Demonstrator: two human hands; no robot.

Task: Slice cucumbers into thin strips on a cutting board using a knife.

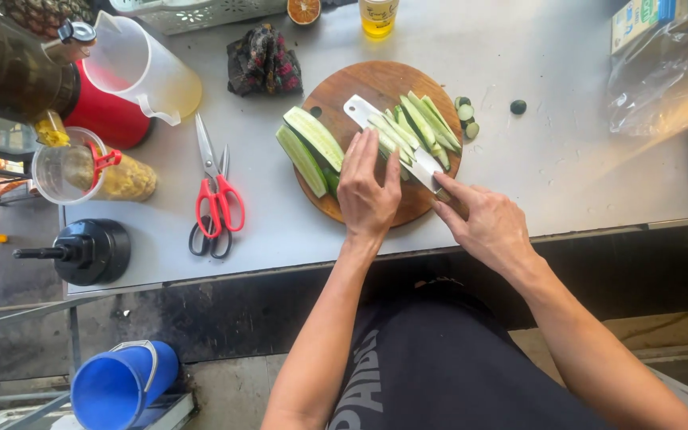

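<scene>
Wooden round cutting board [360,84] held cucumber strips [424,123] under a knife [396,143]. The right hand [487,223] was clenched around the knife's handle; the left hand [368,191] lay flat, fingers extended, pressing cucumber halves [310,147].

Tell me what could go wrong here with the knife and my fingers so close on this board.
1. The left hand presses the cucumber strips right beside the knife; its fingertips look flat rather than curled, so a slip could nick them.
2. The round board sits on a smooth metal table with nothing visible under it; it might slide.
3. The cucumber ends lie loose near the board and could roll off.
</scene>
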